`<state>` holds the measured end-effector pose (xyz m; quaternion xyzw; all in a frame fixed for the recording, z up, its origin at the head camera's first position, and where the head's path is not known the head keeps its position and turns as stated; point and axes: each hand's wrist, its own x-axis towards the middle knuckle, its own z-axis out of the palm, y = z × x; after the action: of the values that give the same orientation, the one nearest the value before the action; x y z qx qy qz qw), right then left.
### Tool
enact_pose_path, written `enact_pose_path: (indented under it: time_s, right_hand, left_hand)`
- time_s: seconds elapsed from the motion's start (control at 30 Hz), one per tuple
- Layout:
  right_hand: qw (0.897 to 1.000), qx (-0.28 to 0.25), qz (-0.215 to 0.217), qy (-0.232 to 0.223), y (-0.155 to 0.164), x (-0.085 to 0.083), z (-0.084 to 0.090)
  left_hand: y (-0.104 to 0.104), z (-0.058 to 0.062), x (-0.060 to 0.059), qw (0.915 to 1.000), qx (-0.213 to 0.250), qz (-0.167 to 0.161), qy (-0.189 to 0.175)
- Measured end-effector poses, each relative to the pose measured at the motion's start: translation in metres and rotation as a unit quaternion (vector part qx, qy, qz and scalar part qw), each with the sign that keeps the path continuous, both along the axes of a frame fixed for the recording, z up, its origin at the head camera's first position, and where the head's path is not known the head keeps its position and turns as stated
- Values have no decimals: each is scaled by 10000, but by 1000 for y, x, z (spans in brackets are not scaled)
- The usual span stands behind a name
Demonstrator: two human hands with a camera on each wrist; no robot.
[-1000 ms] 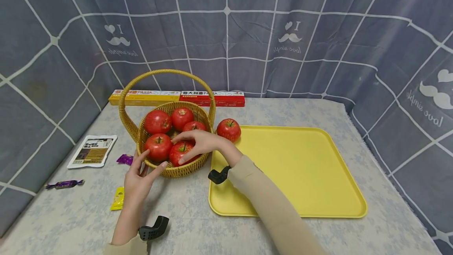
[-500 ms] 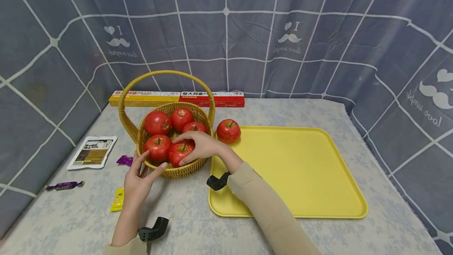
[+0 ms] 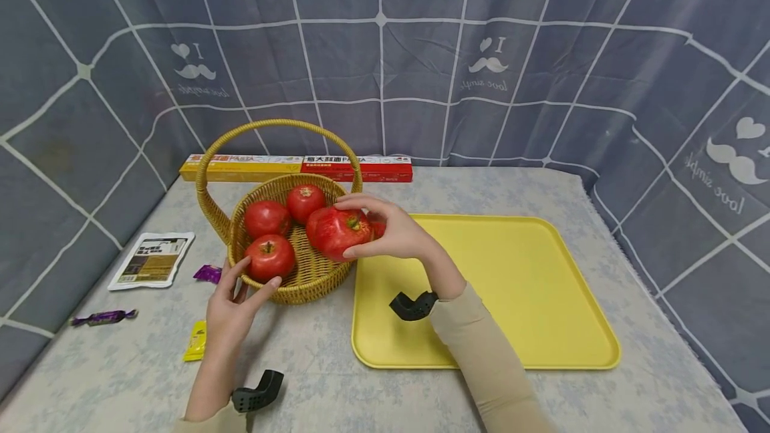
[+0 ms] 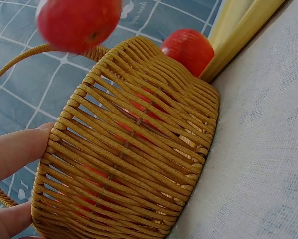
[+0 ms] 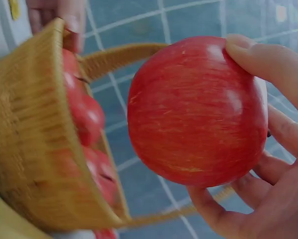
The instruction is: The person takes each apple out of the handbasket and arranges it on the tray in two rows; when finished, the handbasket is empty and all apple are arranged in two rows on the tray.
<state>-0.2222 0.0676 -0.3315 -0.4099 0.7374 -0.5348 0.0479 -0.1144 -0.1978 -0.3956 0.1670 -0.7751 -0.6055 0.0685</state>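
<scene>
My right hand (image 3: 403,232) grips a red apple (image 3: 339,236) between thumb and fingers, raised above the right rim of the woven basket (image 3: 309,291). In the right wrist view this apple (image 5: 199,112) hangs apart from the basket. The left hand (image 3: 233,313) holds the basket's near-left rim, its thumb (image 4: 19,149) against the edge. Several red apples (image 3: 269,258) lie inside the basket; one at the right is mostly hidden behind the lifted apple. Another apple (image 4: 188,50) sits outside the basket at the tray's corner, largely covered by my right hand in the head view.
A yellow tray (image 3: 487,293) lies right of the basket. Pasta boxes (image 3: 357,169) stand behind it. On the left are a flat white packet (image 3: 153,260), a purple candy (image 3: 208,273), a long purple candy (image 3: 104,317) and a yellow packet (image 3: 196,341). The basket's tall handle (image 3: 277,123) arches overhead.
My right hand has lifted the near-right apple out of its place in the basket and moved it up and to the right. The left hand stays at the basket rim.
</scene>
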Motion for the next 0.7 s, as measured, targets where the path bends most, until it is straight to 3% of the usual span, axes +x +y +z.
enact_pose_path:
  time_s: [0.17, 0.33, 0.7]
  right_hand:
    - [9986, -381, -352, 35, 35, -2, -1]
    - [9933, -339, -1103, -34, 66, -11, -6]
    - [9670, -2, -2488, -549, 112, -12, -2]
  left_hand:
    - [0, 0, 0, 10000, -19, -18, -15]
    - [0, 0, 1, 10000, 15, -46, -27]
    - [0, 0, 1, 10000, 64, 1, 24]
